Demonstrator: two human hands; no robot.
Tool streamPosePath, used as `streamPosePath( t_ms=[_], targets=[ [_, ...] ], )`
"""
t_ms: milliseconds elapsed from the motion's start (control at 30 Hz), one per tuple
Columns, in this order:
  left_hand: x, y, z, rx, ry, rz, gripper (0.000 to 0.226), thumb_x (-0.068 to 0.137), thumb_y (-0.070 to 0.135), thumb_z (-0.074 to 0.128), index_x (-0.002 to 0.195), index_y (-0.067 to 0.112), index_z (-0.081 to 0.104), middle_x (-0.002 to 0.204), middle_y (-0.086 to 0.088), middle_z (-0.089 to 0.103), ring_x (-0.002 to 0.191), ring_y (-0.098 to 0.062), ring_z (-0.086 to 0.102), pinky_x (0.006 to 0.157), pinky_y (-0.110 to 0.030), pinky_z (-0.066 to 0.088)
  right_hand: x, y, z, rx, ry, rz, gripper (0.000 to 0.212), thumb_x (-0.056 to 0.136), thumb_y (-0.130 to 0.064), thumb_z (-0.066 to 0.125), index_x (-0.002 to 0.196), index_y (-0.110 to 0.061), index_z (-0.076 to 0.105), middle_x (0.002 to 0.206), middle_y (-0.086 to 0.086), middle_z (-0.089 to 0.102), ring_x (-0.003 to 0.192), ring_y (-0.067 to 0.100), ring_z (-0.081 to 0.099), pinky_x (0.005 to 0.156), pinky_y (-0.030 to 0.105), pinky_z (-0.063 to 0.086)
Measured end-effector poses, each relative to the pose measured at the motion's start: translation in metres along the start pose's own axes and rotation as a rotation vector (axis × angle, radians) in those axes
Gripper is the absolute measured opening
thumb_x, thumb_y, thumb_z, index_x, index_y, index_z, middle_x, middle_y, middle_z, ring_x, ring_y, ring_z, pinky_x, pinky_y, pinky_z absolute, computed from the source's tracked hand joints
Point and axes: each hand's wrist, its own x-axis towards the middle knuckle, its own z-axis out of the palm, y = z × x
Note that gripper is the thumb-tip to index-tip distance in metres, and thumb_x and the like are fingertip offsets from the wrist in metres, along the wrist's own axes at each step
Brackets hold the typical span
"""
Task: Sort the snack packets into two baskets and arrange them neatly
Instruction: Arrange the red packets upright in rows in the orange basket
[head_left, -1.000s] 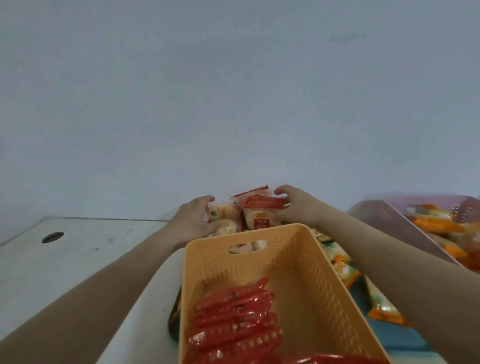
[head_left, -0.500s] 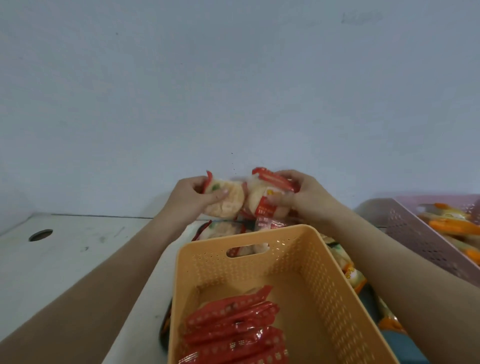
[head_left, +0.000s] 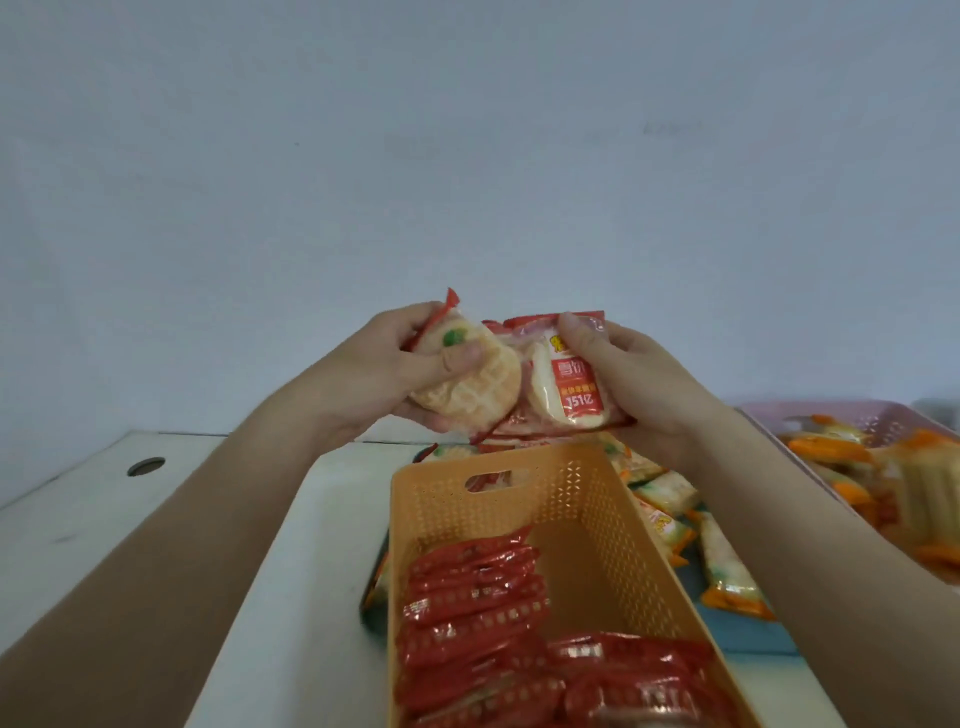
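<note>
Both hands have lifted off the table (head_left: 322, 519): left hand (head_left: 379, 374) grips one pale packet (head_left: 467, 387), right hand (head_left: 641, 397) clamps perhaps several red-topped packets (head_left: 569, 389), held touching above the orange basket's (head_left: 431, 467) far edge, likely bound for its bare far half.

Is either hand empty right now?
No: the left hand grips a clear red-edged round cracker packet, and the right hand grips red-labelled clear cracker packets.
</note>
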Motion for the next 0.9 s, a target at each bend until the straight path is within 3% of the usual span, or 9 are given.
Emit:
streamPosePath(
  t_ms=[100,267,367,433,500,567,700,800,900],
  targets=[
    [-0.013,0.012,0.007,0.091,-0.044,-0.018,0.042,0.070,0.036,0.072,0.106,0.018,0.063,0.086,0.004,0.073,0.078,-0.015,0.072,0.052,-0.027,0.056,-0.016,-0.004,0.005,-0.060,-0.072,0.021,0.045,0.089,-0.036,0.062,0.122,-0.006,0.060,0.111,0.018,0.071,0.098,0.034,0.068,0.090,0.050,0.055],
    [-0.036,0.021,0.021,0.274,0.044,-0.019,0.044,0.073,0.031,0.079,0.110,0.036,0.055,0.096,0.006,0.067,0.070,-0.013,0.070,0.048,-0.029,0.054,-0.050,-0.010,0.000,-0.145,-0.183,0.059,0.024,0.091,-0.016,0.061,0.115,-0.014,0.065,0.105,0.013,0.073,0.093,0.027,0.071,0.081,0.040,0.058],
    [-0.045,0.015,0.031,0.471,-0.009,0.065,0.043,0.075,0.031,0.080,0.112,0.038,0.059,0.108,0.017,0.063,0.094,-0.006,0.065,0.071,-0.025,0.057,-0.066,-0.012,-0.005,-0.326,-0.216,0.052,0.027,0.084,0.004,0.066,0.104,-0.013,0.064,0.096,0.014,0.073,0.081,0.024,0.070,0.068,0.031,0.059],
    [-0.051,0.012,0.036,0.556,-0.007,0.114,0.041,0.075,0.032,0.080,0.110,0.038,0.061,0.107,0.021,0.063,0.100,0.003,0.059,0.087,-0.020,0.049,-0.077,-0.012,-0.002,-0.433,-0.168,0.023,0.028,0.079,0.006,0.071,0.100,-0.011,0.063,0.091,0.015,0.070,0.075,0.023,0.067,0.067,0.033,0.056],
    [-0.056,0.012,0.037,0.585,0.035,0.141,0.037,0.076,0.031,0.079,0.106,0.038,0.059,0.100,0.025,0.061,0.096,0.007,0.056,0.085,-0.016,0.044,-0.088,-0.011,-0.001,-0.461,-0.101,-0.033,0.026,0.077,0.005,0.074,0.093,-0.010,0.060,0.086,0.015,0.067,0.074,0.024,0.064,0.069,0.037,0.054],
    [-0.058,0.013,0.033,0.514,0.145,0.151,0.033,0.077,0.028,0.079,0.100,0.037,0.056,0.095,0.023,0.059,0.089,0.004,0.057,0.077,-0.016,0.046,-0.097,-0.012,0.001,-0.431,-0.063,-0.104,0.028,0.076,0.008,0.074,0.088,-0.009,0.055,0.081,0.012,0.063,0.073,0.025,0.059,0.067,0.035,0.050],
    [-0.060,0.021,0.033,0.045,0.284,0.087,0.031,0.077,0.028,0.076,0.100,0.025,0.055,0.098,0.004,0.065,0.083,-0.018,0.070,0.060,-0.034,0.060,-0.113,-0.007,0.007,-0.534,-0.095,-0.171,0.029,0.072,0.011,0.076,0.083,-0.007,0.055,0.078,0.015,0.065,0.071,0.021,0.059,0.066,0.041,0.053],
    [-0.063,0.027,0.049,0.053,0.223,0.047,0.044,0.071,0.038,0.074,0.104,0.020,0.052,0.097,-0.002,0.068,0.074,-0.020,0.073,0.055,-0.034,0.059,-0.116,0.001,0.008,-0.734,-0.080,-0.196,0.028,0.071,0.000,0.077,0.079,-0.016,0.056,0.075,0.009,0.069,0.064,0.025,0.059,0.067,0.045,0.054],
    [-0.062,0.022,0.071,0.142,0.141,0.014,0.044,0.080,0.034,0.073,0.110,0.017,0.047,0.095,-0.009,0.065,0.069,-0.025,0.072,0.058,-0.040,0.061,-0.119,0.000,0.005,-0.931,-0.104,-0.239,0.029,0.073,-0.007,0.075,0.075,-0.028,0.055,0.078,-0.001,0.069,0.077,0.020,0.065,0.077,0.044,0.053]
  ],
)
